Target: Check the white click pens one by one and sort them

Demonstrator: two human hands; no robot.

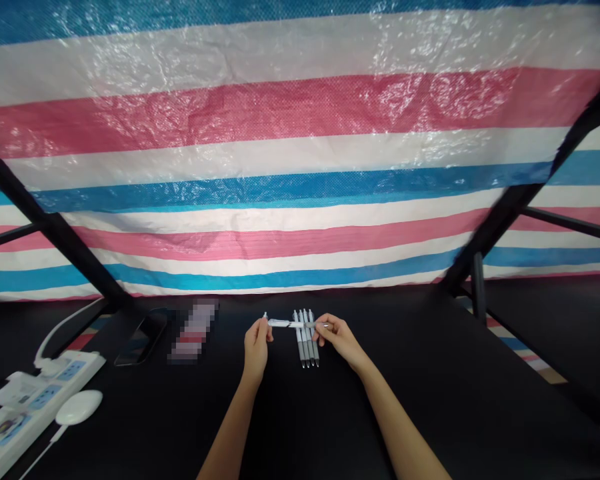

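Between my two hands a white and grey pen is held level, crossing above several similar pens. Those lie side by side on the black table, their tips toward me. My left hand pinches the white end of the held pen; a small pale tip sticks up above its fingers. The fingers of my right hand are closed on the pen's grey end, just right of the row.
At the left lie a dark phone and a blurred-out item. Nearer are a white power strip with plugs and a round white charger. Black frame bars and a striped sheet stand behind.
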